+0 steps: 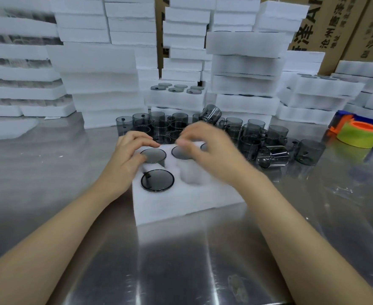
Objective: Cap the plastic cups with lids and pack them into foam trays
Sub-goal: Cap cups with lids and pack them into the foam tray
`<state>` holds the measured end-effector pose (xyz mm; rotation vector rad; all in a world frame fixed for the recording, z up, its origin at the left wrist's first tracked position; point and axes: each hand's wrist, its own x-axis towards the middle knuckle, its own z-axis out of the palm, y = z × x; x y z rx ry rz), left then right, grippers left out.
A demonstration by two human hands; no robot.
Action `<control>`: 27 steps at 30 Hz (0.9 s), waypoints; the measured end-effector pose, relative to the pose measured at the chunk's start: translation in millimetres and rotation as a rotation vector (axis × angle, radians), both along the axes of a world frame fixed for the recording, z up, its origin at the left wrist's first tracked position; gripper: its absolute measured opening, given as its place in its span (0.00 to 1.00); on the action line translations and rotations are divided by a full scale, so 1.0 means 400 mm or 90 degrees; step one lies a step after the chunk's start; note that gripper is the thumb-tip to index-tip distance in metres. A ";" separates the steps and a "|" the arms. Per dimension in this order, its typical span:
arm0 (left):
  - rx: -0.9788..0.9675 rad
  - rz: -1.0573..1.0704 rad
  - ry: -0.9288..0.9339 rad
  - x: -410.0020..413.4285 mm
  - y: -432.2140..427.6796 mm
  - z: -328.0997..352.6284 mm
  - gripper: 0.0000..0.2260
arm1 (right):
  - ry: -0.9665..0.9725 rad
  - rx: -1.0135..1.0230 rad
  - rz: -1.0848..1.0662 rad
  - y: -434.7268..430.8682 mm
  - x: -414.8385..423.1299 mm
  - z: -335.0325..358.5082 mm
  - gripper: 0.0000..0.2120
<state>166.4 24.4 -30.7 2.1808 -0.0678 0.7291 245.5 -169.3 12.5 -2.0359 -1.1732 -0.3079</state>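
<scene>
We are packing the tray (pixel 181 208) — left hand (pixel 128 155) curled on its far-left cup (pixel 153 156), right hand (pixel 209 150) blurred, grip untellable — next, likely, fill its near-middle cell (pixel 192 175)

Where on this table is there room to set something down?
The steel table is bare left of the foam tray, up to the foam stacks, and in front of it. Behind the tray grey cups crowd together; a tape dispenser stands right.

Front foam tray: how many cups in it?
4: near-left cup, far-left cup, far-middle cup, far-right cup partly behind the right hand. That hand may hide another.
</scene>
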 end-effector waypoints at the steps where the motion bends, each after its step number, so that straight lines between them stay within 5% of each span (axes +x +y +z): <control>1: 0.000 0.002 0.003 -0.001 0.000 0.001 0.16 | -0.052 -0.002 -0.114 -0.019 0.023 0.012 0.07; 4: 0.006 0.002 0.005 -0.002 0.000 0.002 0.17 | -0.058 -0.045 -0.426 -0.095 0.079 0.035 0.19; 8: 0.008 0.000 0.004 -0.001 0.000 0.001 0.17 | 0.113 -0.193 -0.614 -0.167 0.115 0.037 0.22; 12: 0.004 -0.004 0.006 0.000 0.001 -0.001 0.16 | 0.258 -0.293 -0.609 -0.201 0.153 0.023 0.22; 18: 0.015 -0.001 0.007 0.001 0.003 -0.001 0.16 | 0.239 -0.274 -0.608 -0.245 0.193 0.009 0.18; 22: 0.017 -0.001 0.011 0.002 0.001 -0.001 0.16 | 0.296 -0.282 -0.583 -0.242 0.195 -0.006 0.26; 27: 0.024 0.001 0.010 -0.001 0.001 0.003 0.16 | 0.293 -0.218 -0.571 -0.245 0.209 -0.020 0.24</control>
